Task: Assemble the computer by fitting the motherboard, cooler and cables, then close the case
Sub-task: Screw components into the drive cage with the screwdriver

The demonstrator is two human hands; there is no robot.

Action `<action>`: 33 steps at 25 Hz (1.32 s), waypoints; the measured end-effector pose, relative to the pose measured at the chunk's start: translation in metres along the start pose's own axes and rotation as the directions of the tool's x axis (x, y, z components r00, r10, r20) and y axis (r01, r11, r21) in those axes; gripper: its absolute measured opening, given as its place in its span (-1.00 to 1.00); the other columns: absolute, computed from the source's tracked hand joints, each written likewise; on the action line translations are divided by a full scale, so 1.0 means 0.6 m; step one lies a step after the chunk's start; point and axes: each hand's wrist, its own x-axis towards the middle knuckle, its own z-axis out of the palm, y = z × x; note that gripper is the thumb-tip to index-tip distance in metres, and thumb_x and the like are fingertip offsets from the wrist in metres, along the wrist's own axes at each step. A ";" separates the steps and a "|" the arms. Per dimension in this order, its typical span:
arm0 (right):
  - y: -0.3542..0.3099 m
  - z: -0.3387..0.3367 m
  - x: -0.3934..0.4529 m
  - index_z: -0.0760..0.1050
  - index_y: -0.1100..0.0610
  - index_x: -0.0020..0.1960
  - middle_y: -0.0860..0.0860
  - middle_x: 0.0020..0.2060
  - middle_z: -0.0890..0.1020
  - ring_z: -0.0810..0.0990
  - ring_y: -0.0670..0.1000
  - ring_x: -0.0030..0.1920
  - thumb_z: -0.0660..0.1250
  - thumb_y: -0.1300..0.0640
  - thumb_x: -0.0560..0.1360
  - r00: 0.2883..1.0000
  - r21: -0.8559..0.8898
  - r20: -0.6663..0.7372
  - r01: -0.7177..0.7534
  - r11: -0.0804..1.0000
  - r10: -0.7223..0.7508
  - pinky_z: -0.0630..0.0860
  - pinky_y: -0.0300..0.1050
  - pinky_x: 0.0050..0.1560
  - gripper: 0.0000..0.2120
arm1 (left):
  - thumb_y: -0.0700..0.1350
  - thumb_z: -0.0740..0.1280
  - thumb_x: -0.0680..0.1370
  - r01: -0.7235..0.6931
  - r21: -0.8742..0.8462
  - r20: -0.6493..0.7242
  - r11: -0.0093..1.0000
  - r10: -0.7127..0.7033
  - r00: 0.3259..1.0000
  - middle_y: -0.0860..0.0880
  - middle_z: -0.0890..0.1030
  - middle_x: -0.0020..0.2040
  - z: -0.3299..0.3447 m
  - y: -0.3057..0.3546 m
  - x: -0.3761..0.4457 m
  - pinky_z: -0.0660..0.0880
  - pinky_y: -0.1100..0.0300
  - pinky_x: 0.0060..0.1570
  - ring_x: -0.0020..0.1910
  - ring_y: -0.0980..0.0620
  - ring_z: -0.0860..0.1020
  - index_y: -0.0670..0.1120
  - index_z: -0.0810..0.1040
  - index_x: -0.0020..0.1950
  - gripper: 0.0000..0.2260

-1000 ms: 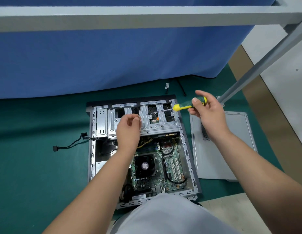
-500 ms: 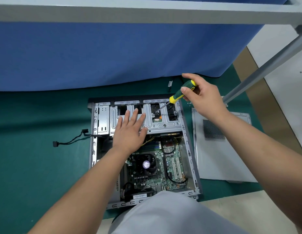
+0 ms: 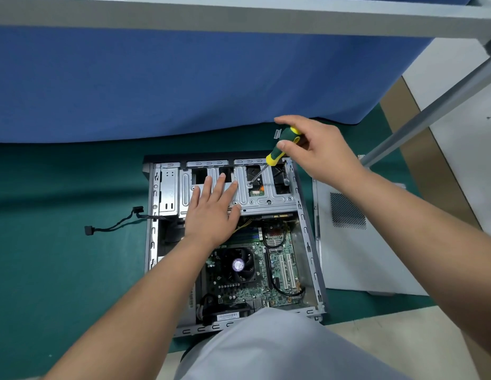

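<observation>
An open grey computer case (image 3: 313, 242) lies flat on the green mat. Inside it sit the green motherboard (image 3: 280, 270) and the black cooler fan (image 3: 237, 266). A silver drive cage (image 3: 269, 198) spans the far end of the case. My left hand (image 3: 212, 212) presses flat on the cage with straight fingers. My right hand (image 3: 318, 149) grips a green and yellow screwdriver (image 3: 282, 145). Its tip stands on a screw (image 3: 249, 184) in the cage.
The grey side panel (image 3: 376, 256) lies on the mat to the right of the case. A black cable with a plug (image 3: 112, 224) trails out of the case's left side. A blue cloth (image 3: 184, 83) hangs behind, and a metal frame leg (image 3: 431, 113) slants at the right.
My left hand opened from a pinch and laid itself flat on the drive cage. My right hand swung the screwdriver from level to steep, bringing its tip down onto the cage screw.
</observation>
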 end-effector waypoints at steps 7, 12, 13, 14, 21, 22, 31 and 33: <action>-0.088 -0.018 0.059 0.43 -0.07 0.48 0.00 0.23 0.58 0.53 0.06 0.19 0.20 -0.01 0.60 0.922 -0.306 0.365 0.248 0.919 -0.128 0.49 -0.03 0.20 -0.55 | 0.00 0.32 0.65 -0.051 -0.398 -0.190 0.916 -0.028 0.981 0.02 0.52 0.42 -0.043 0.029 0.032 0.30 0.02 0.41 0.43 -0.05 0.39 0.00 0.50 0.46 -0.63; -0.119 0.001 0.070 0.51 0.05 -0.14 -0.01 -0.34 0.44 0.47 0.12 -0.29 0.10 -0.41 0.57 0.980 -0.636 0.185 0.065 0.769 0.071 0.22 -0.12 -0.38 -0.45 | 0.01 0.43 0.58 -0.012 -0.682 -0.135 0.732 -0.110 0.985 0.16 0.68 -0.11 -0.075 0.080 0.076 0.47 0.37 -0.18 -0.10 0.16 0.62 0.03 0.66 0.04 -0.90; -0.123 0.002 0.068 0.49 0.08 -0.21 0.00 -0.36 0.42 0.44 0.09 -0.34 0.04 -0.48 0.55 0.986 -0.670 0.152 0.052 0.740 0.068 0.19 -0.13 -0.39 -0.36 | 0.02 0.45 0.57 -0.002 -0.679 -0.140 0.734 -0.127 0.982 0.12 0.67 -0.17 -0.076 0.084 0.081 0.44 0.33 -0.27 -0.17 0.14 0.61 0.02 0.67 0.00 -0.91; -0.121 0.003 0.069 0.52 0.07 -0.19 0.02 -0.33 0.47 0.47 0.09 -0.32 0.01 -0.53 0.52 0.987 -0.681 0.154 0.074 0.729 0.044 0.23 -0.13 -0.37 -0.31 | 0.02 0.45 0.57 0.001 -0.657 -0.151 0.754 -0.133 0.980 0.08 0.67 -0.21 -0.077 0.085 0.084 0.42 0.27 -0.31 -0.23 0.12 0.59 0.02 0.68 -0.02 -0.91; -0.120 -0.043 0.072 0.58 -0.03 0.10 -0.09 -0.19 0.54 0.54 0.07 -0.05 0.32 -0.15 0.56 0.902 -0.475 0.425 0.299 0.827 -0.082 0.40 -0.09 -0.29 -0.76 | -0.01 0.41 0.63 -0.044 -0.639 0.043 0.768 0.093 0.995 0.06 0.73 0.06 -0.107 0.057 0.089 0.59 -0.01 0.17 0.07 -0.01 0.68 0.07 0.69 0.23 -0.81; -0.122 -0.033 0.072 0.54 0.03 -0.08 -0.07 -0.29 0.46 0.53 0.12 -0.14 0.26 -0.26 0.56 0.944 -0.577 0.329 0.226 0.785 -0.029 0.26 -0.12 -0.38 -0.65 | -0.02 0.44 0.60 -0.026 -0.674 0.039 0.739 0.070 0.997 0.08 0.73 0.05 -0.107 0.058 0.090 0.58 -0.02 0.19 0.08 0.03 0.68 0.04 0.69 0.18 -0.84; -0.123 -0.044 0.073 0.54 -0.13 0.29 -0.04 0.06 0.57 0.55 0.09 0.09 0.37 -0.07 0.56 0.847 -0.463 0.525 0.365 0.808 -0.082 0.51 0.00 -0.10 -0.70 | -0.06 0.46 0.58 -0.113 -0.551 -0.125 0.827 0.052 0.991 0.07 0.71 -0.13 -0.101 0.060 0.090 0.56 0.06 -0.09 -0.14 0.11 0.64 -0.02 0.69 0.04 -0.92; -0.123 -0.031 0.067 0.58 0.02 0.02 0.00 -0.21 0.50 0.51 0.14 -0.15 0.29 -0.19 0.58 0.924 -0.537 0.381 0.259 0.803 -0.044 0.32 -0.10 -0.35 -0.71 | -0.06 0.45 0.59 -0.110 -0.583 -0.076 0.805 0.081 0.994 0.13 0.73 -0.06 -0.105 0.058 0.091 0.58 0.06 0.07 -0.02 0.12 0.66 0.02 0.69 0.05 -0.93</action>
